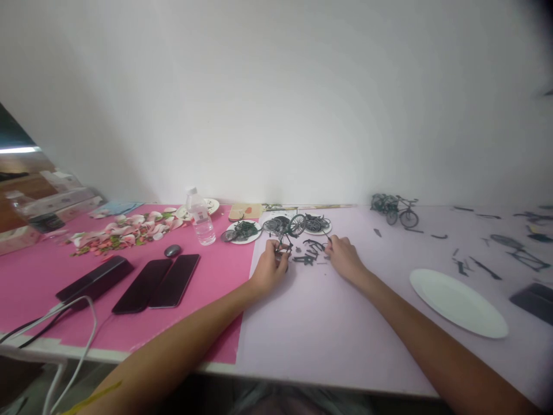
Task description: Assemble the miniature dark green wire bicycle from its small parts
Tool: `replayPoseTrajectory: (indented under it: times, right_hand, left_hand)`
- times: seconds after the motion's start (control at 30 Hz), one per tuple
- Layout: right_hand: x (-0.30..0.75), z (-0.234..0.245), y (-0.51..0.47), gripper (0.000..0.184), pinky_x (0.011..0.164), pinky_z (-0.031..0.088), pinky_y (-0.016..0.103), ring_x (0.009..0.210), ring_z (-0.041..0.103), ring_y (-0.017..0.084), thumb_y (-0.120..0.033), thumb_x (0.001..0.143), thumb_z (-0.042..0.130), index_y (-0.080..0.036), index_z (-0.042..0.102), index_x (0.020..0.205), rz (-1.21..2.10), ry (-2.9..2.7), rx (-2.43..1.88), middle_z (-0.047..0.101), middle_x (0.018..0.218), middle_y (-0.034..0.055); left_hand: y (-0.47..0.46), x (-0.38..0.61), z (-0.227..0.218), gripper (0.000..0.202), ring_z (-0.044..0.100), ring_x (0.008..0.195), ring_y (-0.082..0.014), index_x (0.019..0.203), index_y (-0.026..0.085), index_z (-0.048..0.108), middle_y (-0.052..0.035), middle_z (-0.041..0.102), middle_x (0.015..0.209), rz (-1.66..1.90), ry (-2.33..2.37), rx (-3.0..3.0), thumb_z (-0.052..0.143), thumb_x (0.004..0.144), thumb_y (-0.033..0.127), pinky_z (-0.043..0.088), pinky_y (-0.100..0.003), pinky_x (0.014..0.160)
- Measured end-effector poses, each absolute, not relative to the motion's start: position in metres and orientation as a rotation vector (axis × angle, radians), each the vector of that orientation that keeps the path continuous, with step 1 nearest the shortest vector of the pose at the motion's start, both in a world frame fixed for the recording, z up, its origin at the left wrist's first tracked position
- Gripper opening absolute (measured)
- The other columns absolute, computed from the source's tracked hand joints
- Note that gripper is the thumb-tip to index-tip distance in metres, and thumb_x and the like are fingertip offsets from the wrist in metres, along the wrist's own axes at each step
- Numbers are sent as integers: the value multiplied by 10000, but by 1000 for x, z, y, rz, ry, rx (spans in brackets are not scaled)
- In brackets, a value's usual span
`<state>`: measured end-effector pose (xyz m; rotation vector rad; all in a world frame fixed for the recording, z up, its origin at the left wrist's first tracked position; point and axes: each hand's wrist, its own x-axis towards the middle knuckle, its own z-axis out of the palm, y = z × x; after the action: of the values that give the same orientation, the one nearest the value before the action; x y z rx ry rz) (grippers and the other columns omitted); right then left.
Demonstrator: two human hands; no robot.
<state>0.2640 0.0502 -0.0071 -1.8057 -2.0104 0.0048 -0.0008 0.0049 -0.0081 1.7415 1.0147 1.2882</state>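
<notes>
My left hand (270,266) is closed round a small dark model bicycle frame (290,233) with one wheel raised above the lilac mat. My right hand (343,255) pinches a thin dark tool or part, its tip near the loose black pieces (310,253) scattered between both hands. Behind them, small plates (244,231) hold more wheels and dark parts.
A finished model bicycle (400,211) stands at the back right. An empty white plate (457,302) lies right of my arm. A water bottle (201,217), two phones (158,282), a power bank (95,278), cables and pink petals (123,230) sit on the pink mat.
</notes>
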Motion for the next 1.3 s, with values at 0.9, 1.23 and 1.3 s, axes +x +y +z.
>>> replayPoseTrajectory:
  times: [0.9,1.23,1.3]
  right_hand:
    - [202,18,-2,412,601,367,266,683,405,158,-496,951,609,-254,296,835,1075,-1654,-934,452,801,-18]
    - [196,7,-1,587,525,372,263,613,482,133,-659,832,738,-253,314,839,1245,-1442,-906,514,809,-20]
    - [196,6,-1,579,509,364,257,604,477,131,-654,833,739,-254,320,840,1228,-1437,-922,516,799,-21]
  left_hand:
    - [-3,1,-1,318,681,800,-147,1025,232,363,-82,633,1098,1319,849,1500,508,1016,515,537,-277,681]
    - [0,4,-6,390,673,722,-124,1010,230,361,-41,639,1048,1171,699,1263,650,936,482,550,-295,718]
    - [1,4,-6,410,671,709,-127,1005,230,361,-34,642,1023,1156,678,1246,665,926,495,552,-296,709]
